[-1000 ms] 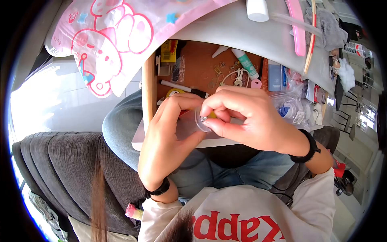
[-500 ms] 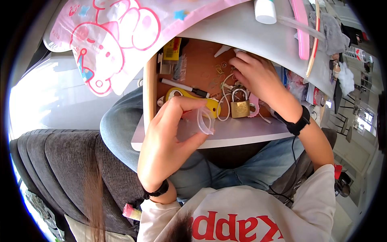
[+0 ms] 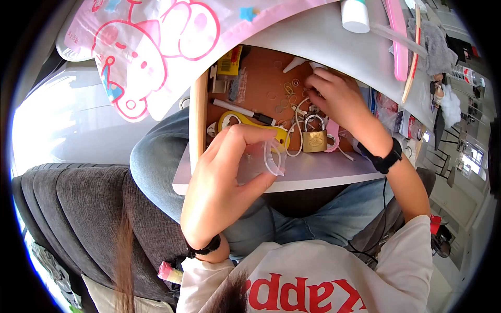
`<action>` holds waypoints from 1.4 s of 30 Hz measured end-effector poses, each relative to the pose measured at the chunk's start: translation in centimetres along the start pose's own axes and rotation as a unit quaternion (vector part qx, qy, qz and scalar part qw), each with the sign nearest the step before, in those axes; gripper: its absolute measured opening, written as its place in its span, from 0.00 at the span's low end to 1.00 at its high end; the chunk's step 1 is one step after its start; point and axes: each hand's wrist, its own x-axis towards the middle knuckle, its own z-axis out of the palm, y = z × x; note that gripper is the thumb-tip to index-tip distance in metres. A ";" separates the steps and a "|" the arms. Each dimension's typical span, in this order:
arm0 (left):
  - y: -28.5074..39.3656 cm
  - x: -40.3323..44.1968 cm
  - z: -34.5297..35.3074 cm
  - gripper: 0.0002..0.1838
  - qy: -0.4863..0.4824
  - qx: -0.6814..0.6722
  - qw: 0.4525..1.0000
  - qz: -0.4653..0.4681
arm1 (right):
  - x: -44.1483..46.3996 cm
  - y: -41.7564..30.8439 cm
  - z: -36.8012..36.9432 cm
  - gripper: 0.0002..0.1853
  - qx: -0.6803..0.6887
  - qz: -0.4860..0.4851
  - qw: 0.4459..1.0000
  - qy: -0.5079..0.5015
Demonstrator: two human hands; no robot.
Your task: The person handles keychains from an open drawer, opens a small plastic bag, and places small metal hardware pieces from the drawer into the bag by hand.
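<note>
My left hand (image 3: 219, 175) pinches a small clear plastic cup (image 3: 274, 158) by its rim, above the front edge of the open drawer (image 3: 245, 182). Inside the drawer, my right hand (image 3: 339, 99) has its fingers curled down beside a white cord (image 3: 295, 117); whatever lies under the fingertips is hidden. Just below that hand is a brass padlock (image 3: 314, 141), next to a pink ring-shaped piece (image 3: 332, 136). Several rubber bands (image 3: 284, 103) lie scattered on the drawer floor. A yellow tool (image 3: 250, 125) and a capped marker (image 3: 242, 111) lie behind the left hand.
A pink-and-white printed bag (image 3: 135, 57) covers the tabletop at left. On the grey tabletop sit a white bottle (image 3: 355, 18) and a pink strip (image 3: 397, 41). A yellow packet (image 3: 228, 62) rests in the drawer's back left corner. Small bags fill its right side.
The view has shifted slightly, so the drawer sits a little further right. Both hands keep nearly the same pose, the left still with the clear cup.
</note>
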 end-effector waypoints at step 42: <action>-0.1 -0.1 0.3 0.23 0.022 0.003 1.000 -0.008 | -0.6 -3.6 -2.9 0.08 0.102 0.110 0.987 -0.063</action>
